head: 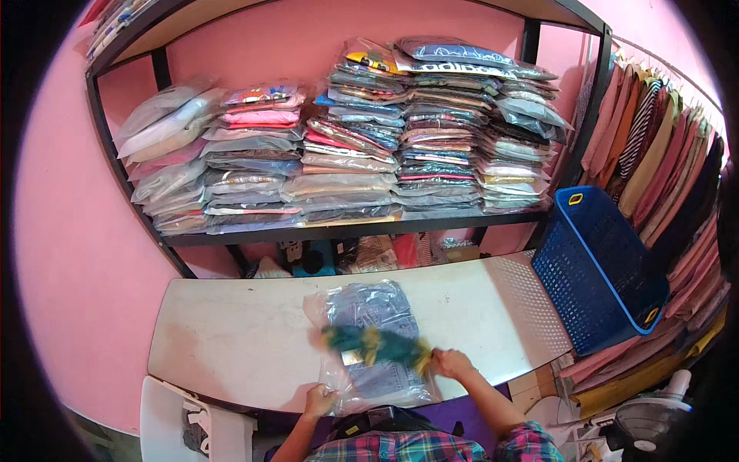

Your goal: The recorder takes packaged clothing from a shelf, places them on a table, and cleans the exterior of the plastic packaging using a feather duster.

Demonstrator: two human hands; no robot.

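Folded denim clothing [375,309] lies inside a clear plastic bag [335,375] on the white table [231,335]. My left hand [319,400] grips the bag's lower left corner at the near table edge. My right hand [452,364] is closed on the end of a green and yellow duster or cloth [398,349], blurred, which stretches across the middle of the bag. A small pale label [352,357] shows on the bag just below it.
A black metal shelf [346,231] behind the table holds stacks of bagged clothes [346,190]. A blue plastic basket [600,271] stands at the table's right end, near hanging garments [652,150]. A white container [196,421] is at the lower left, a fan [649,424] at the lower right.
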